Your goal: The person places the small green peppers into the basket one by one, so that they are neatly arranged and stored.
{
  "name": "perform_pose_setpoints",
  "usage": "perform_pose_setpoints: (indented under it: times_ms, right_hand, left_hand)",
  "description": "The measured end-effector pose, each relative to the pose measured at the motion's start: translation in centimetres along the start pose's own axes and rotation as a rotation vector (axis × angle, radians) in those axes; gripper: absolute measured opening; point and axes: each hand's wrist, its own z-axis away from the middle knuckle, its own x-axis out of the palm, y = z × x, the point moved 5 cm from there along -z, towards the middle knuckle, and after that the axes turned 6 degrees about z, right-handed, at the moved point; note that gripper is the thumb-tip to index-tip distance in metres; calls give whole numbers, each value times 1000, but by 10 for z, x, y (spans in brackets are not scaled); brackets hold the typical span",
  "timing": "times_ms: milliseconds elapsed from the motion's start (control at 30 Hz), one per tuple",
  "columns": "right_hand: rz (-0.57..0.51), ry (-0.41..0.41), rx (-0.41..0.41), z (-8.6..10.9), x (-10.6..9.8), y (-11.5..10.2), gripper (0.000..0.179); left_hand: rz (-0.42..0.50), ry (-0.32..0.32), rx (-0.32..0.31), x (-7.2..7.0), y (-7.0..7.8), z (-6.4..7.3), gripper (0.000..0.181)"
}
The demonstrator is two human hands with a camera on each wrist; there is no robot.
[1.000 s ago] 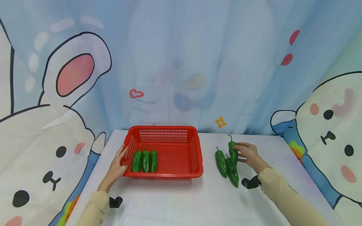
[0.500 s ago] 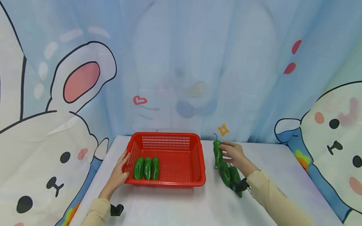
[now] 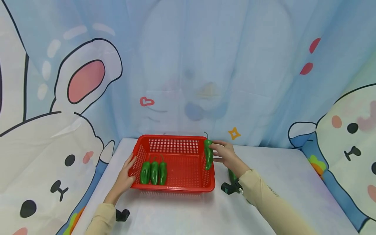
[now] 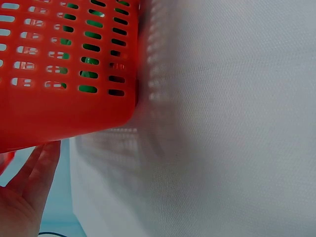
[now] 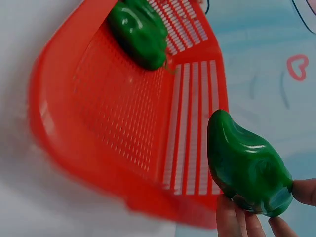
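A long green chili pepper (image 3: pixel 208 153) is pinched between the thumb and fingers of my right hand (image 3: pixel 224 155), stem up, and overlaps the right rim of the red plastic basket (image 3: pixel 188 188). In the right wrist view the held pepper (image 5: pixel 249 168) appears large beside the basket's slotted wall. Three more green peppers (image 3: pixel 154 173) lie side by side in the basket's left part, stems pointing away. My left hand (image 3: pixel 124 178) rests along the basket's left side; its fingers (image 4: pixel 43 173) look straight against the outer wall in the left wrist view.
Right of the basket, a green pepper (image 3: pixel 232 175) on the white table (image 3: pixel 176 215) is mostly hidden behind my right wrist and its black camera (image 3: pixel 230 187). A blue curtain (image 3: pixel 188 65) with cartoon animals stands behind the table.
My right hand has lifted a pepper from the pile at the right and carried it left to the basket's right rim. The left hand stays at the basket; the head view has shifted slightly.
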Motion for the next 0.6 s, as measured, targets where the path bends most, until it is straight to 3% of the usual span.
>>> perform_pose_setpoints:
  times_ms: [267, 600]
  right_hand:
    - [-17, -43, -40, -3, 44, -11, 50]
    - [-63, -98, -54, -7, 88, -15, 44]
  left_hand:
    - [8, 0, 21, -1, 0, -4, 84]
    - [19, -4, 2, -1, -6, -3, 84]
